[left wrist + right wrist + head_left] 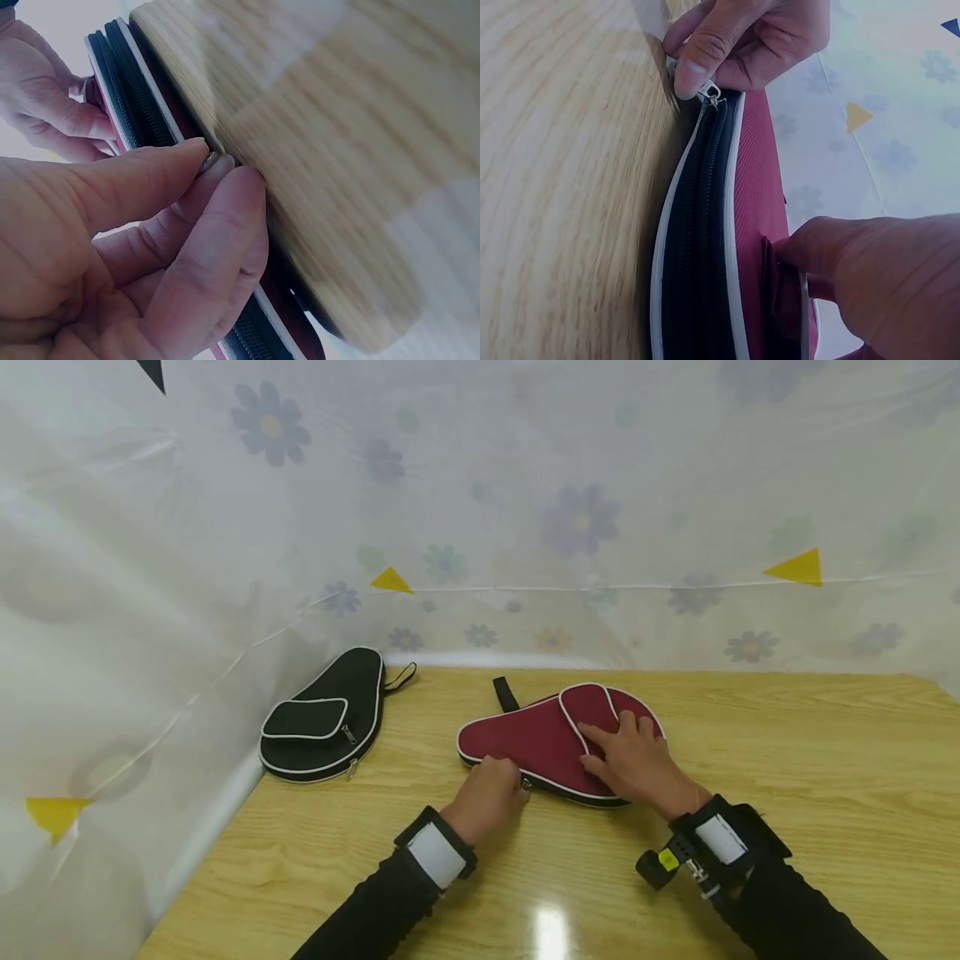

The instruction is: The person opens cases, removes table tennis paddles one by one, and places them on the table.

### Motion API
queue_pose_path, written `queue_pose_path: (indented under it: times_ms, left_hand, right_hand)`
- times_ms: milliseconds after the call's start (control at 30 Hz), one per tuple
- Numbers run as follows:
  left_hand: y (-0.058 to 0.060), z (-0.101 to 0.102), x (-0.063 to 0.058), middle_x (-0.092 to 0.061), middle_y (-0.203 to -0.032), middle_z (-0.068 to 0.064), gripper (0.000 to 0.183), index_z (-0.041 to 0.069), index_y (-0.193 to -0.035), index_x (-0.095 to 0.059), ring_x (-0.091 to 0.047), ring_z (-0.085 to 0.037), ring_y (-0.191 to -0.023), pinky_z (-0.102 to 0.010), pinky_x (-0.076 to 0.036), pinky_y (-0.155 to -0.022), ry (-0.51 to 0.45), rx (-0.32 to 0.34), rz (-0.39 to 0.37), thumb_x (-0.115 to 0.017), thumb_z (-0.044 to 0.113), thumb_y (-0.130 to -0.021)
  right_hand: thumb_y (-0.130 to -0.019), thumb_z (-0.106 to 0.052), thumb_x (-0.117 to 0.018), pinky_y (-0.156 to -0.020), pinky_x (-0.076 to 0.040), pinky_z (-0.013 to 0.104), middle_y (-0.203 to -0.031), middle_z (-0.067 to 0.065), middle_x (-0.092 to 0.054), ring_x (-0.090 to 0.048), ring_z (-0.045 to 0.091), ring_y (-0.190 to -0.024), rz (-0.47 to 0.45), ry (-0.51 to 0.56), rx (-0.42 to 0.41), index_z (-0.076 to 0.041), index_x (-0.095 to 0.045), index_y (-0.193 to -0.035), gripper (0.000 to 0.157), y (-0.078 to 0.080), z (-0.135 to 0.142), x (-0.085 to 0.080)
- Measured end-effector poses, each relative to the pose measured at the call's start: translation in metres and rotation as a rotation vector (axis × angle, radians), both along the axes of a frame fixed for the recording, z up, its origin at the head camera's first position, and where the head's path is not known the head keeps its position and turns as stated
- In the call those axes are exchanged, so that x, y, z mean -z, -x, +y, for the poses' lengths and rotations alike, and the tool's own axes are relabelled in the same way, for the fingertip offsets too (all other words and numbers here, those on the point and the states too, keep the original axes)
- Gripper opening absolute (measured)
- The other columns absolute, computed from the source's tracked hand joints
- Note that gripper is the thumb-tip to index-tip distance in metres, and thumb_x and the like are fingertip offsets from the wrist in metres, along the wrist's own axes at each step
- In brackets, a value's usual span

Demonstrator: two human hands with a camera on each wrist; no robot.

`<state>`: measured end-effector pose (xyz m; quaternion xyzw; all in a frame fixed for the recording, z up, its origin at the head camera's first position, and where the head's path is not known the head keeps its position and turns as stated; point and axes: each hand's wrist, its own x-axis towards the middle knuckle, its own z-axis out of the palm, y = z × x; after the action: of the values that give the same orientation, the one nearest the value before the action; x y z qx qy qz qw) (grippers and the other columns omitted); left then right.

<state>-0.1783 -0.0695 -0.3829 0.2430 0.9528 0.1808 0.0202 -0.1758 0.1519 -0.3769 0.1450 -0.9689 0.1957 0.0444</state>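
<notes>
Left hand point(486, 795) pinches the zipper pull point(711, 91) on a red case point(517, 740)'s near edge; the case lies lengthwise left to right, narrow end left; the right hand point(637, 762), fingers spread, rests on its wide end; whether the zip point(709, 172) is parted is unclear.

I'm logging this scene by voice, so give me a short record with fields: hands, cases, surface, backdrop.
Left hand: pinches the zipper pull on the red case's edge
Right hand: rests on the red case, partly over its pocket
Red case: white-piped, lying flat
Black case: white-piped, left of the red one, untouched
Surface: wood-grain table
Backdrop: flower-print sheet
</notes>
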Motion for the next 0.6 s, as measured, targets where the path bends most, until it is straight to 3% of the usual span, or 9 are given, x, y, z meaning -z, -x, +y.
queue_pose_path:
  times_ms: [200,433,600]
  left_hand:
    - [0.0004,-0.0003,0.001,-0.04,-0.053,0.011,0.031,0.007,-0.059,-0.065,-0.033,-0.004,-0.049,-0.019,-0.031,-0.047,-0.014,-0.005,-0.021,-0.077,0.007,-0.088]
    - [-0.0021,-0.0026,0.003,-0.05,-0.054,0.006,0.026,0.005,-0.062,-0.067,-0.038,-0.005,-0.052,-0.02,-0.034,-0.047,0.002,0.018,0.068,-0.078,0.005,-0.086]
    - [-0.0048,-0.0032,0.0016,-0.054,-0.056,0.004,0.022,0.003,-0.065,-0.069,-0.039,-0.005,-0.052,-0.02,-0.034,-0.046,0.001,0.017,0.087,-0.078,0.005,-0.086]
  right_hand:
    - [-0.1,-0.027,-0.061,-0.081,-0.043,0.069,-0.124,0.037,-0.044,-0.044,0.05,-0.105,-0.004,-0.011,-0.018,-0.008,-0.059,-0.142,0.046,0.0012,0.0028,-0.0018]
    - [-0.101,-0.024,-0.06,-0.083,-0.043,0.067,-0.125,0.037,-0.046,-0.045,0.049,-0.103,0.013,-0.029,-0.03,-0.009,-0.059,-0.142,0.044,0.0052,0.0071,0.0004]
    - [-0.101,-0.023,-0.06,-0.082,-0.044,0.068,-0.127,0.037,-0.046,-0.046,0.051,-0.104,0.016,-0.035,-0.029,-0.009,-0.059,-0.142,0.043,0.007,0.0075,-0.0002]
